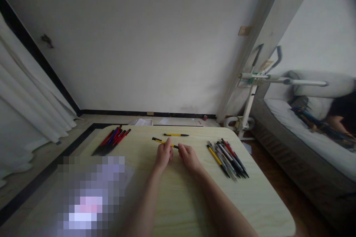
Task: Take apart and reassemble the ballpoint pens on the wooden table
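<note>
A yellow pen (159,140) with black ends is held over the middle of the table. My left hand (164,153) is closed round its barrel. At the pen's black tip, the fingers of my right hand (190,157) are pinched together. Just beyond both hands a second yellow pen (175,134) lies crosswise on the table. To the right of my right hand is a loose pile of pens (226,157), in yellow, grey, black and red. Several red and dark pens (113,137) are bunched at the far left.
The pale wooden table (178,200) has rounded corners. A blurred, pixelated patch (89,200) covers its left front. White curtains (25,100) hang at left. On the right are a white exercise machine (249,103) and a grey sofa (306,144), where part of a person shows.
</note>
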Action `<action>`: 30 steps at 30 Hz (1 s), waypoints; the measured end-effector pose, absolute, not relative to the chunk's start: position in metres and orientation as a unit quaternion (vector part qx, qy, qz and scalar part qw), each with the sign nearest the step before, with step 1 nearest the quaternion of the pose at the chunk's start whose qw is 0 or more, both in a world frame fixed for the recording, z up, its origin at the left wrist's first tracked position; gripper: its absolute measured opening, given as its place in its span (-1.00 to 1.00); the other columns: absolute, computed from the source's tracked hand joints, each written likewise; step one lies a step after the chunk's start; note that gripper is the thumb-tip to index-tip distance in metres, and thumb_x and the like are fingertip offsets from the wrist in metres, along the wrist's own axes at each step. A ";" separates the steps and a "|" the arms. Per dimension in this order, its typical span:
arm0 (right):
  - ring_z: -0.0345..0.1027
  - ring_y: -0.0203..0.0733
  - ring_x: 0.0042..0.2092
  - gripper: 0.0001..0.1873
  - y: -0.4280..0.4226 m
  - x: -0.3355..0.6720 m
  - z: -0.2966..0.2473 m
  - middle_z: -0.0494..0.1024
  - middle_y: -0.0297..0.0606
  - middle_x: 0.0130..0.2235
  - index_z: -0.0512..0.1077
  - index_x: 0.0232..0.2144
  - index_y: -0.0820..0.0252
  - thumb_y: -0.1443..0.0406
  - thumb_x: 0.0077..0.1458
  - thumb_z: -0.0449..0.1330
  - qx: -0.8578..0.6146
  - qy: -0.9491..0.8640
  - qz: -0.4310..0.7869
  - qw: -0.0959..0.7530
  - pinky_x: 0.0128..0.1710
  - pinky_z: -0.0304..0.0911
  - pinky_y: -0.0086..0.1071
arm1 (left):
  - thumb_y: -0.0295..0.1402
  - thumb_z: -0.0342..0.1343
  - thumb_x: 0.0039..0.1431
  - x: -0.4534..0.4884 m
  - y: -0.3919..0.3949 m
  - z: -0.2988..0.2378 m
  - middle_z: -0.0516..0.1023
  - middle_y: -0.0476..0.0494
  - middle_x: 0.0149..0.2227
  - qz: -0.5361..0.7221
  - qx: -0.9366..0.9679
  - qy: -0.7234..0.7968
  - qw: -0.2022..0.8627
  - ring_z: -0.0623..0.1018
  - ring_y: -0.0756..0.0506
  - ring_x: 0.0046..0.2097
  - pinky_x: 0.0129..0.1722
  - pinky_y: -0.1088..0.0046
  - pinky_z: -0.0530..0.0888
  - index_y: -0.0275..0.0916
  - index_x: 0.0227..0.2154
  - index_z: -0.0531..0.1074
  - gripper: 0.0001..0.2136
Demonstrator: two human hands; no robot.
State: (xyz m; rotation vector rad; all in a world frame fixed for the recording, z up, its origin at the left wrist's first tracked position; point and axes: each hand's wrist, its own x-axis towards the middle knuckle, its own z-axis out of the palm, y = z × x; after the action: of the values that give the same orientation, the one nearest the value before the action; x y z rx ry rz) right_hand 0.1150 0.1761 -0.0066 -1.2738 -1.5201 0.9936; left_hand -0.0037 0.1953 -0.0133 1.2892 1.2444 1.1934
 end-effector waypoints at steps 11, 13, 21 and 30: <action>0.00 -0.39 -0.58 -0.55 0.174 0.117 -0.005 0.16 -0.42 -0.66 0.17 -0.68 0.23 0.08 0.09 -0.14 -0.502 -0.646 0.364 0.445 -0.57 -0.07 -0.50 | -0.03 -0.22 0.07 -0.004 0.194 -0.010 0.02 0.08 -0.89 0.487 0.520 0.502 0.490 0.13 0.08 -0.79 -0.73 0.55 0.08 -0.21 -0.87 0.02 -0.49; 0.02 -0.38 -0.58 -0.54 0.174 0.117 -0.005 0.18 -0.41 -0.66 0.19 -0.67 0.24 0.08 0.10 -0.15 -0.506 -0.643 0.365 0.445 -0.56 -0.05 -0.50 | -0.02 -0.22 0.06 -0.004 0.194 -0.010 0.01 0.08 -0.89 0.483 0.517 0.504 0.496 0.13 0.08 -0.79 -0.74 0.54 0.07 -0.21 -0.87 0.00 -0.49; 0.25 -0.25 -0.41 -0.61 0.169 0.120 0.003 0.45 -0.24 -0.46 0.42 -0.48 0.26 0.11 0.06 -0.05 -0.494 -0.696 0.308 0.420 -0.38 0.12 -0.44 | 0.00 -0.19 0.03 0.002 0.189 -0.004 0.18 0.01 -0.80 0.443 0.569 0.565 0.401 0.27 0.03 -0.66 -0.62 0.54 0.16 -0.24 -0.79 0.18 -0.52; 0.31 -0.20 -0.37 -0.63 0.179 0.132 -0.011 0.47 -0.17 -0.40 0.45 -0.42 0.24 0.10 0.04 -0.02 -0.536 -0.715 0.197 0.402 -0.36 0.16 -0.40 | -0.20 -0.15 0.09 -0.085 0.124 0.051 0.44 -0.10 -0.53 0.321 0.696 0.604 0.219 0.40 -0.02 -0.47 -0.48 0.53 0.28 -0.28 -0.49 0.41 -0.69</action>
State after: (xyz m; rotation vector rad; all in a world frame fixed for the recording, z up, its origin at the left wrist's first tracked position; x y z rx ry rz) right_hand 0.1321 0.1789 -0.0109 -1.3547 -1.8078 0.4987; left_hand -0.0851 0.1235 0.0507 1.9258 1.6704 0.8870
